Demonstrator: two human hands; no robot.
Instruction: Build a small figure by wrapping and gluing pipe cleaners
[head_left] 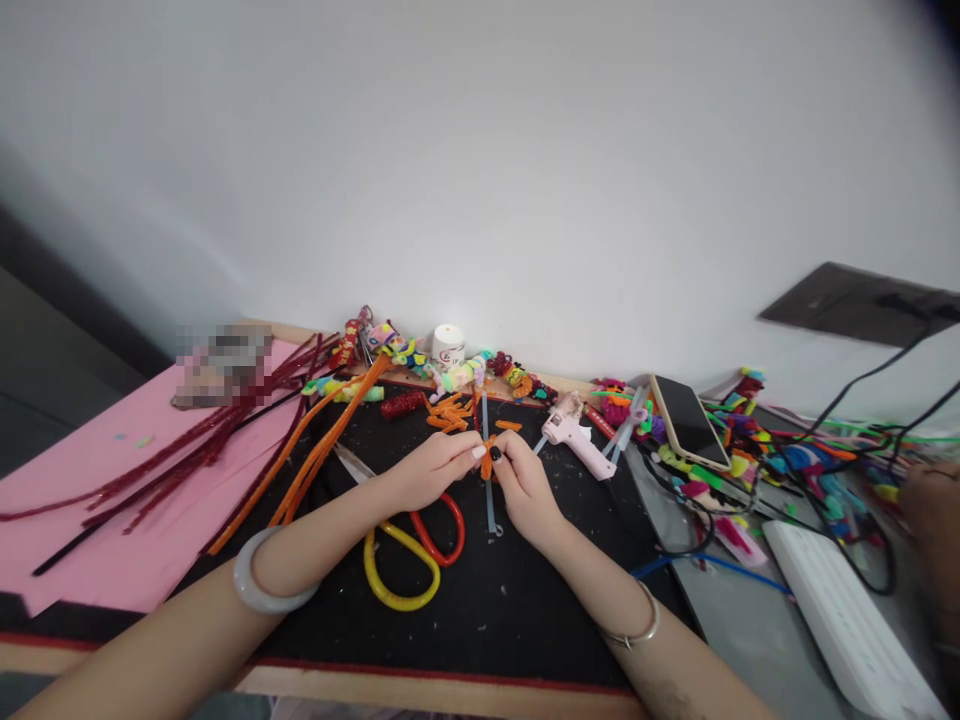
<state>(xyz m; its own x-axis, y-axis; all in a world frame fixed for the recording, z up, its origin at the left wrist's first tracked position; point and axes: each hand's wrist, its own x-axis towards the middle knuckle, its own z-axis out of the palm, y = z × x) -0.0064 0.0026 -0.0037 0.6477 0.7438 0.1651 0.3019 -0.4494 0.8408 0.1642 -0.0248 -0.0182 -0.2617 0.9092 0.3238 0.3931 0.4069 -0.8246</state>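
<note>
Over the black mat [525, 620], my left hand [439, 470] and my right hand [527, 492] meet fingertip to fingertip. Both are closed in a pinch on a short orange pipe cleaner piece [487, 464]. Beneath it lies a translucent glue stick [491, 508]. Just beyond my fingers is a small pile of cut orange pipe cleaner pieces [448, 412]. Scissors [401, 570] with one yellow and one red handle loop rest partly under my left forearm. A pale pink glue gun [576, 436] lies to the right of my right hand.
Long orange [330, 450] and dark red pipe cleaners [202, 440] spread over pink board [90, 500] at left. Along the wall are a white paper roll [448, 346] and colourful scraps. A phone [690, 422], power strip [847, 610], cables and another person's hand [934, 510] are right.
</note>
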